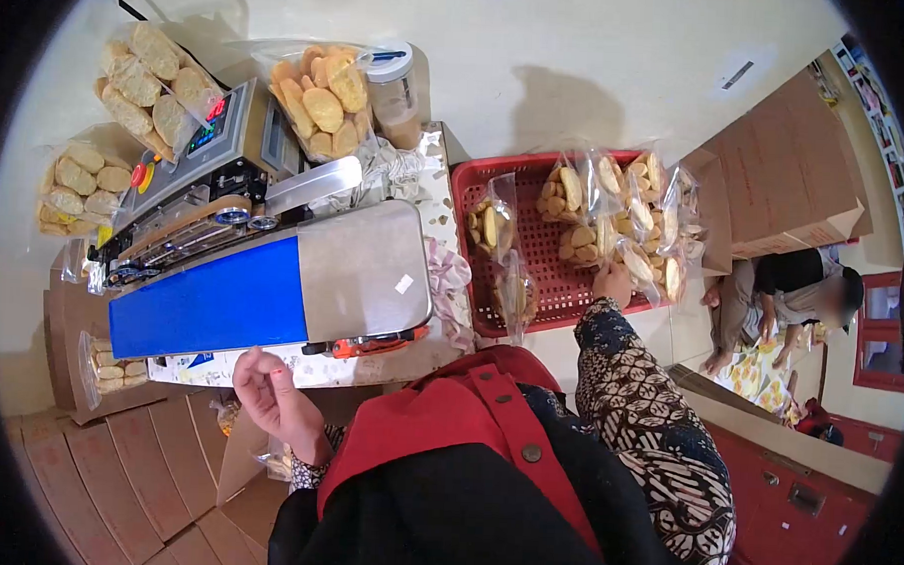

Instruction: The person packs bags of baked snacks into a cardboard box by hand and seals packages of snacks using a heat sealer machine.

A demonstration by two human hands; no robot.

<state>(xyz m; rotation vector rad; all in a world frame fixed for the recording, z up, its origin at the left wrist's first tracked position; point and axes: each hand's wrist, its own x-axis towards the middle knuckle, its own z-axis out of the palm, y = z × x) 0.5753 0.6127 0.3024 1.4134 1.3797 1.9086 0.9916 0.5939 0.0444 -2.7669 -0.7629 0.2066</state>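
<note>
**A:** ok so what have the fingers of your right hand (614,286) got?

**B:** They're down at the near side of the red crate (547,271), right by a clear bag of oval snacks (582,242). Can't tell if you're actually pinching it, your hand and the shiny plastic hide the tips.

**A:** and around them?

**B:** A bunch of filled bags (653,215) crowds together just beyond those fingers and off to their right. You've also got a pair of bags (492,224) lying apart to their left, same crate.

**A:** your left hand (272,394)?

**B:** Fingers loosely bent, up in the air near the front edge of the bench (438,207). Just beyond them is the blue belt (212,299) of your machine (228,145), with a metal plate (363,269) to their right. Further out, behind the plate, there's a big bag of snacks (324,94) next to a jar (394,96).

**A:** anything way out?

**B:** Yeah, well right of your right fingers there's a cardboard box (794,175), plus another person (785,289) sitting low down beside it.
</note>
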